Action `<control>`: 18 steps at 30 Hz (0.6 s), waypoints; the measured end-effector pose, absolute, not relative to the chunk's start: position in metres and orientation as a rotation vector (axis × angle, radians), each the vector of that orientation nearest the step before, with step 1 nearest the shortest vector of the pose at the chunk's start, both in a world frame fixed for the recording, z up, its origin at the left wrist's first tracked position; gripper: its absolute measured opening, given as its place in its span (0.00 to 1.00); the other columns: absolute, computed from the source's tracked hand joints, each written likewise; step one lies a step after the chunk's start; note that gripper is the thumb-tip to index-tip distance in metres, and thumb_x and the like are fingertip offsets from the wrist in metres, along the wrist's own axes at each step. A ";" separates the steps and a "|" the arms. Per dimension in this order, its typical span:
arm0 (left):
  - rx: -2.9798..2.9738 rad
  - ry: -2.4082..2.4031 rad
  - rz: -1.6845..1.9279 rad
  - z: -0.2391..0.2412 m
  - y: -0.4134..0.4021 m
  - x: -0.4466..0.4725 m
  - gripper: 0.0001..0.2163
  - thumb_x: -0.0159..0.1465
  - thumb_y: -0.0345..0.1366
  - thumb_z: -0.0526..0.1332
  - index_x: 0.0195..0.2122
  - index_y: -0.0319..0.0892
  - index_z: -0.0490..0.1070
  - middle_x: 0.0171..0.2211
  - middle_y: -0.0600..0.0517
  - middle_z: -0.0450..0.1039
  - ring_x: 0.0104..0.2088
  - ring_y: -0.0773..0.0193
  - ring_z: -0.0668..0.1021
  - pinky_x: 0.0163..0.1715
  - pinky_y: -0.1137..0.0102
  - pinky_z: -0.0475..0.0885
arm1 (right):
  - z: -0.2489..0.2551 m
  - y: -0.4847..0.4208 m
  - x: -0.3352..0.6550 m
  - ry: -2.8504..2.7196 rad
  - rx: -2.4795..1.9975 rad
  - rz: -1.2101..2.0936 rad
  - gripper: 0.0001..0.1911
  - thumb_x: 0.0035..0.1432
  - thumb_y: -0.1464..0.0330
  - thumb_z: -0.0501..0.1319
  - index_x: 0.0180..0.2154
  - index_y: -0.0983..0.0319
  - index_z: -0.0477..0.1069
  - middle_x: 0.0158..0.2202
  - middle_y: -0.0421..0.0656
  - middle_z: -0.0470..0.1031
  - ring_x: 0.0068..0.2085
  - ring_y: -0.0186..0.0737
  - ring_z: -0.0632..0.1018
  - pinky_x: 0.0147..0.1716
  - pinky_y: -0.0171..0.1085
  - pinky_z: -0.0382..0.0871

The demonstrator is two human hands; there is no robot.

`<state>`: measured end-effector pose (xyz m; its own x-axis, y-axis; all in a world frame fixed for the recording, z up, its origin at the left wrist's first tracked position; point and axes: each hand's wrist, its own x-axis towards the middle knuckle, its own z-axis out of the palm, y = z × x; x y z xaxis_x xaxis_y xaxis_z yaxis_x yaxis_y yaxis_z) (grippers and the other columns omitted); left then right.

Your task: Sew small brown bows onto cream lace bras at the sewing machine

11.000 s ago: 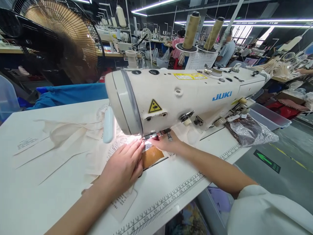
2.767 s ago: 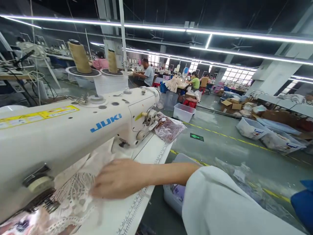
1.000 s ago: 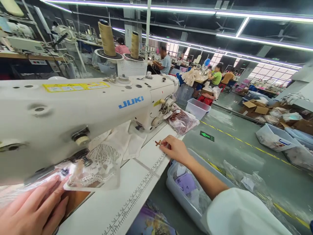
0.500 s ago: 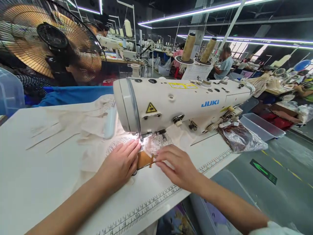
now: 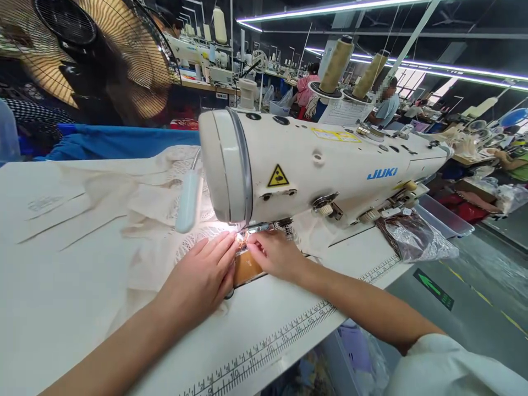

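Cream lace fabric (image 5: 165, 206) spreads over the table and runs under the head of a white JUKI sewing machine (image 5: 264, 159). My left hand (image 5: 202, 269) lies flat on the lace beside the needle area, its fingers stretched out. Close to the lit needle, my right hand (image 5: 276, 254) is closed in a pinch. A small brown strip (image 5: 242, 238) shows in part at its fingertips; the fingers hide most of it. Between my hands is a tan plate (image 5: 246, 268) on the machine bed. A pale blue lamp (image 5: 187, 203) hangs left of the machine head.
A printed ruler (image 5: 284, 340) follows the table's front edge. To the right lies a plastic bag of brown material (image 5: 406, 234), near a clear bin (image 5: 447, 214). A large fan (image 5: 94, 55) stands at left. Thread cones (image 5: 336, 66) rise behind the machine; other people sit farther back.
My right hand has moved up and inward to the needle, carrying the brown strip from the plate's front edge. My left hand stays on the lace. The view has shifted slightly.
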<state>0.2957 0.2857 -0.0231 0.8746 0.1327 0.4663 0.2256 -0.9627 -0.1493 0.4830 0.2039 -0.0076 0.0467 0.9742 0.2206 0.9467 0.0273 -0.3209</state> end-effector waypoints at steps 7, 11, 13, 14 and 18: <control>-2.877 -0.278 -0.706 -0.022 0.287 0.295 0.20 0.71 0.35 0.46 0.59 0.32 0.66 0.58 0.38 0.71 0.57 0.48 0.74 0.51 0.54 0.73 | -0.021 0.212 0.488 -1.763 -2.042 0.191 0.10 0.65 0.68 0.53 0.37 0.57 0.72 0.28 0.40 0.72 0.34 0.37 0.73 0.33 0.34 0.65; -2.897 -0.251 -0.733 -0.018 0.288 0.295 0.19 0.70 0.33 0.47 0.59 0.32 0.65 0.58 0.38 0.72 0.56 0.50 0.75 0.52 0.55 0.73 | -0.029 0.222 0.494 -1.744 -2.032 0.208 0.08 0.65 0.66 0.55 0.38 0.56 0.73 0.29 0.40 0.73 0.38 0.39 0.75 0.36 0.34 0.68; -2.951 -0.287 -0.729 -0.015 0.288 0.294 0.20 0.69 0.33 0.48 0.60 0.33 0.63 0.57 0.38 0.72 0.55 0.50 0.75 0.51 0.55 0.74 | -0.031 0.229 0.498 -1.761 -2.016 0.233 0.08 0.65 0.65 0.56 0.38 0.55 0.74 0.28 0.39 0.73 0.38 0.39 0.75 0.36 0.34 0.69; -2.986 -0.316 -0.722 -0.014 0.288 0.294 0.20 0.69 0.33 0.48 0.60 0.34 0.62 0.57 0.38 0.72 0.54 0.49 0.76 0.50 0.55 0.74 | -0.032 0.233 0.499 -1.768 -2.012 0.247 0.08 0.65 0.65 0.56 0.39 0.54 0.74 0.28 0.39 0.73 0.38 0.38 0.75 0.36 0.34 0.70; -3.072 -0.360 -0.683 -0.012 0.288 0.294 0.22 0.67 0.34 0.50 0.63 0.36 0.60 0.57 0.40 0.72 0.54 0.50 0.76 0.50 0.56 0.74 | -0.033 0.237 0.498 -1.765 -2.020 0.258 0.09 0.65 0.66 0.54 0.38 0.54 0.74 0.27 0.38 0.72 0.38 0.38 0.76 0.37 0.33 0.70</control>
<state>0.2938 0.2880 -0.0123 0.8810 0.2262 0.4156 0.2151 -0.9738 0.0740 0.4985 0.2373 -0.0325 0.1669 0.9751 0.1463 0.8923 -0.0863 -0.4431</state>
